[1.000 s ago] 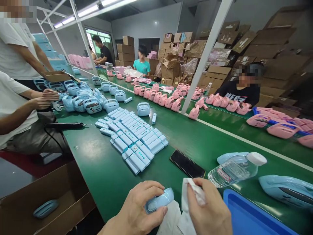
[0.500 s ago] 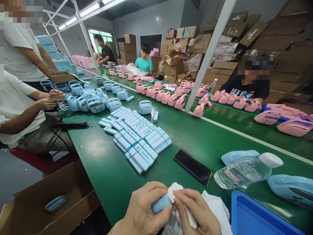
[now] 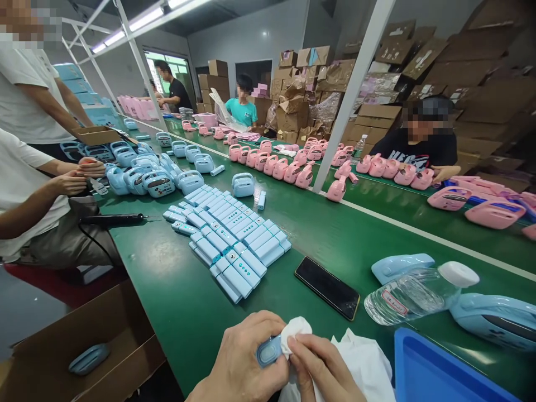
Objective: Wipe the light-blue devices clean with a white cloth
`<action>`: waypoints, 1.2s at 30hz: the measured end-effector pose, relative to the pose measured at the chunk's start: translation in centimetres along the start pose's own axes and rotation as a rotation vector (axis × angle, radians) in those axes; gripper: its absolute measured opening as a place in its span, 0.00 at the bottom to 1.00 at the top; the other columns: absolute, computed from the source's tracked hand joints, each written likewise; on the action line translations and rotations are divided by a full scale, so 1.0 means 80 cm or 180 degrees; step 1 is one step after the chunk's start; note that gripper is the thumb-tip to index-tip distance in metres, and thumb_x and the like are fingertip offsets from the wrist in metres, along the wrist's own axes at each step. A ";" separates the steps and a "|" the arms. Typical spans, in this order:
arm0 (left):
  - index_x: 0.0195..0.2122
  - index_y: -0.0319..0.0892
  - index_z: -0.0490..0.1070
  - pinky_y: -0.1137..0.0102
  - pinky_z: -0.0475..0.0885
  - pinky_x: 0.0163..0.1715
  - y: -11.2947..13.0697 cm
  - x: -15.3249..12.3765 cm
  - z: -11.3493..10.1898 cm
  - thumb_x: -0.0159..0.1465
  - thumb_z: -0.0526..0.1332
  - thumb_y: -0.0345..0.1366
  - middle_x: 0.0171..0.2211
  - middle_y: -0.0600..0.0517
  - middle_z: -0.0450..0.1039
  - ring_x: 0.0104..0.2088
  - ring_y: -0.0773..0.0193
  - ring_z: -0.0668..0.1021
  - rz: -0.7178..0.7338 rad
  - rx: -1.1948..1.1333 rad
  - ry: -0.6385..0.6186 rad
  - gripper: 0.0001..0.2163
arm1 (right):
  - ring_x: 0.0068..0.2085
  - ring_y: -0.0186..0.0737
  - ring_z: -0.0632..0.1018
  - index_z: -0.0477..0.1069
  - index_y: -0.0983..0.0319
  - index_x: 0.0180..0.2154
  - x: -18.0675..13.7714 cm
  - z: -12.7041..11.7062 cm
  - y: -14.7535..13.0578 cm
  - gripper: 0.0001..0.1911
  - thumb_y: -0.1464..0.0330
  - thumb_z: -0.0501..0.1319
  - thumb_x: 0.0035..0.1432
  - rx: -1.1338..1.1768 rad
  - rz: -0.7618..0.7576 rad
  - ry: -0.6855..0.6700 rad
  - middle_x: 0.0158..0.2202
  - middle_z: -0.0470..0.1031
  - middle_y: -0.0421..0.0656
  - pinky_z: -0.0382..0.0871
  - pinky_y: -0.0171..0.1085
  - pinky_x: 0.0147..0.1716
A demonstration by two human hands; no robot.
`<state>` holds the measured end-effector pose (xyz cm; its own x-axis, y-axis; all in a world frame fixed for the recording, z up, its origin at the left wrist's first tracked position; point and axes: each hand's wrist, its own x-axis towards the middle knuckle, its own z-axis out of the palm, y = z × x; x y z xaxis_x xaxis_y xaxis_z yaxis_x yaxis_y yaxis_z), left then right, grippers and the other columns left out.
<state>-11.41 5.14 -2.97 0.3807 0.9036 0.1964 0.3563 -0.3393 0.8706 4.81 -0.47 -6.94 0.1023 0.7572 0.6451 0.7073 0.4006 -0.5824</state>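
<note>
Small blue part (image 3: 268, 350) under white cloth (image 3: 295, 329)

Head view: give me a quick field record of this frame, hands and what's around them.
left hand: grips a small blue part
right hand: presses a white cloth against the blue part's end
surface: green belt
near right: black phone lying flat, water bottle on its side, blue bin
ahead: rows of light-blue sticks
lower left: cardboard box with one blue piece inside
others: a seated person's hands at left
</note>
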 end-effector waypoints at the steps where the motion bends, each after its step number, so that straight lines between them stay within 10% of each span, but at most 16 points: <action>1: 0.40 0.52 0.80 0.69 0.78 0.41 0.001 0.000 0.000 0.56 0.63 0.31 0.42 0.56 0.82 0.40 0.61 0.83 -0.0028 -0.0001 -0.0001 0.13 | 0.47 0.30 0.81 0.76 0.52 0.54 0.001 -0.002 0.006 0.17 0.75 0.61 0.68 -0.0054 -0.0130 -0.0023 0.47 0.78 0.41 0.77 0.28 0.50; 5: 0.39 0.53 0.80 0.71 0.77 0.38 0.004 -0.001 -0.004 0.61 0.62 0.35 0.42 0.57 0.81 0.39 0.63 0.83 -0.0315 0.0096 -0.0078 0.09 | 0.48 0.31 0.82 0.77 0.56 0.52 0.007 -0.020 0.036 0.16 0.76 0.62 0.66 -0.0126 -0.0361 -0.0175 0.46 0.78 0.42 0.78 0.27 0.51; 11: 0.42 0.52 0.79 0.69 0.79 0.40 -0.005 -0.014 0.000 0.62 0.62 0.36 0.45 0.54 0.81 0.43 0.60 0.83 -0.0073 0.0233 0.0121 0.09 | 0.45 0.33 0.81 0.81 0.47 0.41 0.001 -0.015 -0.001 0.08 0.55 0.64 0.66 0.0551 0.1722 0.0329 0.44 0.80 0.36 0.77 0.27 0.47; 17: 0.42 0.50 0.79 0.69 0.81 0.44 -0.021 -0.024 0.010 0.61 0.64 0.34 0.43 0.53 0.83 0.43 0.60 0.84 0.0366 0.0341 0.0507 0.09 | 0.42 0.30 0.80 0.81 0.50 0.42 0.008 0.005 -0.009 0.06 0.64 0.64 0.68 0.0754 0.1219 0.0208 0.41 0.77 0.37 0.73 0.24 0.45; 22: 0.43 0.50 0.79 0.71 0.82 0.44 -0.027 -0.026 0.010 0.60 0.64 0.32 0.43 0.53 0.83 0.42 0.61 0.85 0.0587 0.0183 0.0718 0.11 | 0.39 0.29 0.81 0.79 0.53 0.47 0.008 0.001 0.001 0.10 0.72 0.65 0.65 0.0489 -0.0100 -0.0040 0.39 0.77 0.37 0.76 0.23 0.43; 29: 0.46 0.53 0.78 0.72 0.81 0.47 -0.023 -0.034 0.011 0.63 0.63 0.32 0.45 0.55 0.82 0.45 0.63 0.84 0.0582 0.0399 0.0833 0.12 | 0.40 0.30 0.80 0.82 0.51 0.42 0.017 0.005 -0.019 0.08 0.69 0.64 0.66 0.0938 0.0802 0.0165 0.39 0.77 0.38 0.73 0.26 0.43; 36: 0.47 0.51 0.76 0.68 0.83 0.50 -0.022 -0.045 0.012 0.64 0.66 0.33 0.45 0.54 0.82 0.49 0.59 0.83 0.0873 0.0831 0.0954 0.11 | 0.31 0.31 0.74 0.77 0.59 0.33 0.011 -0.011 -0.035 0.26 0.42 0.71 0.51 0.1943 0.3302 -0.0144 0.30 0.78 0.39 0.70 0.26 0.31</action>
<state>-12.61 2.24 -5.61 0.2416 0.7941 0.5576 0.4942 -0.5953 0.6336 3.52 -1.34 -4.31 0.3933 0.8759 -0.2796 -0.1458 -0.2408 -0.9595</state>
